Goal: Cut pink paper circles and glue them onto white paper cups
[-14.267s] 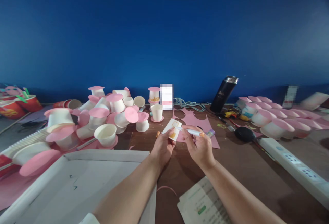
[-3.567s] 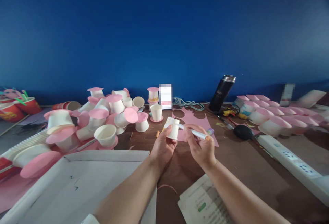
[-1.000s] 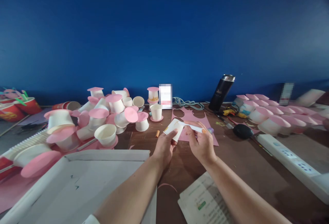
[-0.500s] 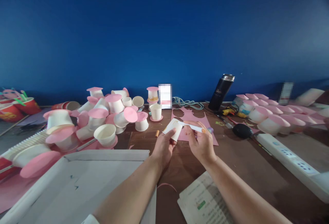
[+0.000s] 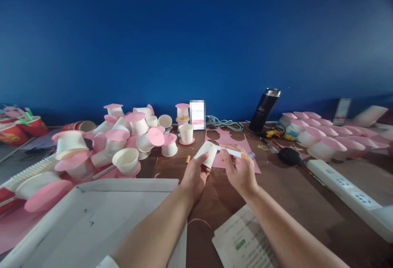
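Observation:
In my left hand (image 5: 195,174) is a small white paper cup (image 5: 209,158), tilted on its side with the thumb along its wall. My right hand (image 5: 243,174) grips a white marker pen (image 5: 232,152) with an orange end, and its tip meets or nearly meets the cup wall. A faint yellowish mark shows near the tip, too small to read. Beyond and under my hands lies a pink paper sheet (image 5: 253,162) with round cut-outs. An orange pen cap (image 5: 188,159) rests on the table left of the cup.
Many white cups with pink paper discs (image 5: 138,123) crowd the left; more cups (image 5: 327,147) stand in rows at right. A white box lid (image 5: 123,214), printed papers (image 5: 242,239), a power strip (image 5: 346,194), a black flask (image 5: 263,110) and a black rubber bulb (image 5: 290,156) surround my arms.
The cup in my left hand has turned slightly. Both hands keep nearly the same place, with the pen still held against or close to the cup.

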Demonstrator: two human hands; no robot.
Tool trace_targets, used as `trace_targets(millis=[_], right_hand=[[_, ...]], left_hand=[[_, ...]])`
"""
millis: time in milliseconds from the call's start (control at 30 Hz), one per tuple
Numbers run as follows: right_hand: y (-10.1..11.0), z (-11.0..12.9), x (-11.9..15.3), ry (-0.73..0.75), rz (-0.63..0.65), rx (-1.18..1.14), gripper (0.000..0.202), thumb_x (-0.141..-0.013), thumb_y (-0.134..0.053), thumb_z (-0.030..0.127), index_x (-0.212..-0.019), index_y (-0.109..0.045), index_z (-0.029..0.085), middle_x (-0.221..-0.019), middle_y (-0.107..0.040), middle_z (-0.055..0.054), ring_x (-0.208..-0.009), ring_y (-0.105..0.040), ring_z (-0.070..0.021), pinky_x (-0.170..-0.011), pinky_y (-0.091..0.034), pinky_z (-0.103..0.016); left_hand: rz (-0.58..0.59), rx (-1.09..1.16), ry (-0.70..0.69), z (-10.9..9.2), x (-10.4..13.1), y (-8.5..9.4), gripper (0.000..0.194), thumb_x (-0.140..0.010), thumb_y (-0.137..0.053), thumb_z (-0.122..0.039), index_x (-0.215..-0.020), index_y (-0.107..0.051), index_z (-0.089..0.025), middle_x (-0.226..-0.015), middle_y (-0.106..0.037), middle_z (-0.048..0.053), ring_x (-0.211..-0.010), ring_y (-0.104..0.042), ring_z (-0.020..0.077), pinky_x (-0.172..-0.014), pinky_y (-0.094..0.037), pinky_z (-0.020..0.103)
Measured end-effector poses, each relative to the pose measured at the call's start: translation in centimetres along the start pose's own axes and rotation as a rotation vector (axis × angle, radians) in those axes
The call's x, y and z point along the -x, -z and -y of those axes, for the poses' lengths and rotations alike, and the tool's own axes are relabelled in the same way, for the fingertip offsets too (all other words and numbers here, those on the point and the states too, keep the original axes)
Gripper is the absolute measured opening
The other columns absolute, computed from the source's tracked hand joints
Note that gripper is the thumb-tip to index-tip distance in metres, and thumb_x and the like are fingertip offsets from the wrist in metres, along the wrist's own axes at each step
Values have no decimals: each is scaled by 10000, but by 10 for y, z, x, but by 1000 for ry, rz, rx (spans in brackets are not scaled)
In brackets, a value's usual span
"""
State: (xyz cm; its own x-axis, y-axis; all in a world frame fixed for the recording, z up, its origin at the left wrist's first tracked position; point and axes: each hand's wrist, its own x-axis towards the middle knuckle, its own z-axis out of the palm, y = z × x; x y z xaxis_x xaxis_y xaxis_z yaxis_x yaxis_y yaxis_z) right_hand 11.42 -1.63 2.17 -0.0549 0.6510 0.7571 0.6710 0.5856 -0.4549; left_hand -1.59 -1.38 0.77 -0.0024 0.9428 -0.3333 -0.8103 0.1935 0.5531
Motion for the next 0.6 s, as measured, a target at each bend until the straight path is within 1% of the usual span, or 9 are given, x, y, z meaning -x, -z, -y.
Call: trace_targets(millis=[133, 333, 600], right_hand=[[-1, 0, -1, 6, -5, 7, 215, -929, -471, 303, -1010, -635, 191, -865, -701, -76, -869, -646, -223, -822, -495, -351], [-2, 1, -1, 16, -12, 0, 236, -935, -458, 319, -991, -635, 174, -861, -698, -77, -860, -648, -219, -816, -502, -353], [-1, 1, 0, 10, -11, 5, 223, -928, -477, 302, -1015, -636, 171, -860, -694, -76, -828, -648, -213, -792, -507, -346]], left_hand=[[-20, 28, 10, -1, 0, 0, 188, -659, -729, -77, -820, -642, -120, -804, -661, 36, -608, -549, 67, -450, -376, 144], [-9, 48, 15, 1, -2, 2, 193, -660, -732, -79, -820, -632, -117, -779, -653, 31, -579, -543, 67, -429, -367, 149], [-13, 38, 14, 0, -2, 0, 153, -684, -706, -77, -815, -636, -113, -774, -654, 37, -580, -541, 72, -431, -367, 157]])
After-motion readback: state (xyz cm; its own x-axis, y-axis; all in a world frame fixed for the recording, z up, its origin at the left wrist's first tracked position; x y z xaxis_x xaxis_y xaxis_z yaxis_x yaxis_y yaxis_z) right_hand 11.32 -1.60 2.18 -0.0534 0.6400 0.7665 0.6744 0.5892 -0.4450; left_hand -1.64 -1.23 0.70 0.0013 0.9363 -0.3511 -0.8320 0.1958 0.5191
